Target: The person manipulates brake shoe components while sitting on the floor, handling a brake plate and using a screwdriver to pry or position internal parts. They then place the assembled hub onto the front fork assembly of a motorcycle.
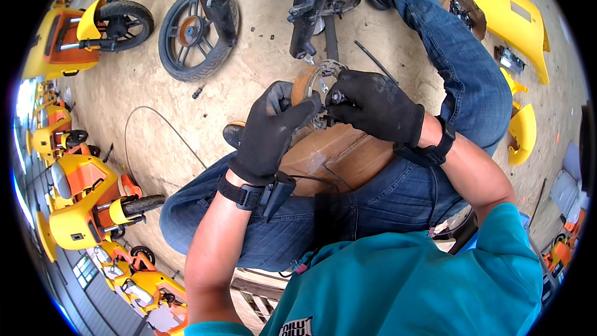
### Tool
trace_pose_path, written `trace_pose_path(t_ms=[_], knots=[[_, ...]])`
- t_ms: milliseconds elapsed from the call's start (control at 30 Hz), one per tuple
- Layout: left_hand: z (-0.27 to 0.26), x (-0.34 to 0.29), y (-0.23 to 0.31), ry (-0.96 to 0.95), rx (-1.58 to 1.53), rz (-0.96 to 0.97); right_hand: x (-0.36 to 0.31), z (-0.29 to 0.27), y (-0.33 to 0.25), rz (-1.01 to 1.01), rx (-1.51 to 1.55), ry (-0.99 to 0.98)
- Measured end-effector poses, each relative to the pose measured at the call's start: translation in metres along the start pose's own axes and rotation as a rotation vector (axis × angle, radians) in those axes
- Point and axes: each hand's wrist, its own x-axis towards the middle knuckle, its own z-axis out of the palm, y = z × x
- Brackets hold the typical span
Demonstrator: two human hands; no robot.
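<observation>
Brown band (303, 83), long axis away, bulging left

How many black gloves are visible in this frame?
2: one on the left hand, gripping the curved brown part; one on the right hand, at that part's right side. No others show, though clutter could hide some.
</observation>
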Motion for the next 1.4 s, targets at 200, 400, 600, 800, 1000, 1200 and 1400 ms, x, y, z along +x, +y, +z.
trace_pose_path(t_ms=[200,400,600,800,1000,1200,1400], knots=[[-0.002,-0.002,0.008,0.024,0.063,-0.030,0.000,0.001,0.001,-0.083,0.004,0.050],[-0.009,-0.001,0.006,-0.015,0.070,-0.063,0.000,0.003,0.001,-0.142,0.035,0.083],[-0.010,-0.002,0.004,-0.024,0.052,-0.105,-0.001,0.003,0.000,-0.062,0.052,-0.011],[-0.005,-0.004,0.006,-0.027,0.046,-0.147,0.000,-0.005,-0.002,0.019,0.177,-0.207],[-0.003,-0.004,0.006,-0.035,0.031,-0.160,-0.002,-0.006,0.004,-0.021,0.204,-0.228],[-0.003,-0.004,0.008,-0.048,0.058,-0.176,-0.002,-0.009,0.000,0.002,0.172,-0.233],[-0.001,-0.002,0.007,-0.028,0.100,-0.135,-0.003,-0.005,0.002,0.029,0.185,-0.254]])
